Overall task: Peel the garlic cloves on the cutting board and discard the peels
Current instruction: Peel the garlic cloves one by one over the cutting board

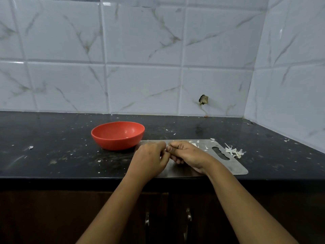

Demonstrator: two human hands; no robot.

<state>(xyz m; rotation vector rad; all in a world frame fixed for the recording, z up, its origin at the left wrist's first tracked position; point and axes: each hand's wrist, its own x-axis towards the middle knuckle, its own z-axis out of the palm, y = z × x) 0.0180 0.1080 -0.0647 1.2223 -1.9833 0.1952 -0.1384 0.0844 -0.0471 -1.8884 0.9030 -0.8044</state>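
My left hand (150,158) and my right hand (186,154) meet fingertip to fingertip over the steel cutting board (235,166). Between the curled fingers both hands pinch a small garlic clove (166,148), of which only a pale sliver shows. A few white peel scraps (194,143) lie on the board's far edge. A loose pile of peels (234,151) sits on the counter just past the board's handle end.
A red bowl (105,138) stands on the black counter (52,152) just left of the board, with something small and pale inside. Peel flecks are scattered over the counter. Tiled walls close the back and right sides. Cabinet doors with handles (189,216) are below.
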